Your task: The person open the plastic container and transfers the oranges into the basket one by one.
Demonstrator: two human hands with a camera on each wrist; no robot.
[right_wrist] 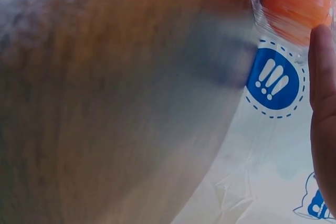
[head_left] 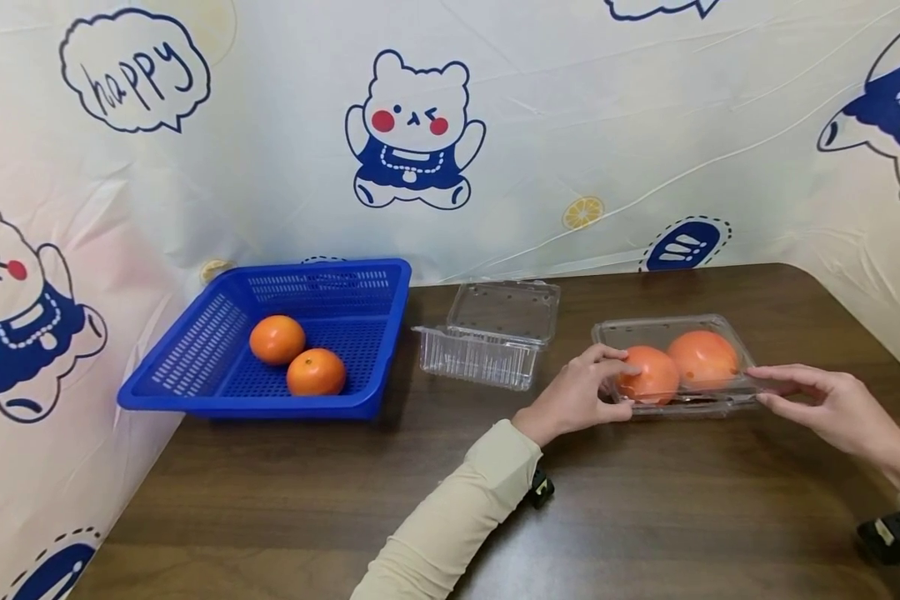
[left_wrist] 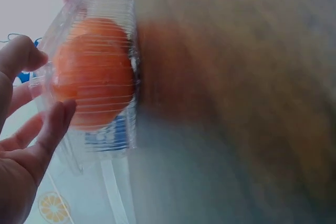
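A clear plastic clamshell box with its lid down sits on the right of the table. Inside are two oranges, a left one and a right one. My left hand grips the box's left end, thumb low at the front corner and fingers over the lid's edge. At the right end, my right hand pinches the rim between thumb and fingers. The left wrist view shows an orange through the ribbed side wall. In the right wrist view, only part of the right hand appears beside the box.
On the left stands a blue plastic basket holding two more oranges. Between it and my left hand, a second clear box lies with its lid raised behind. A printed cloth hangs along the brown table's back edge.
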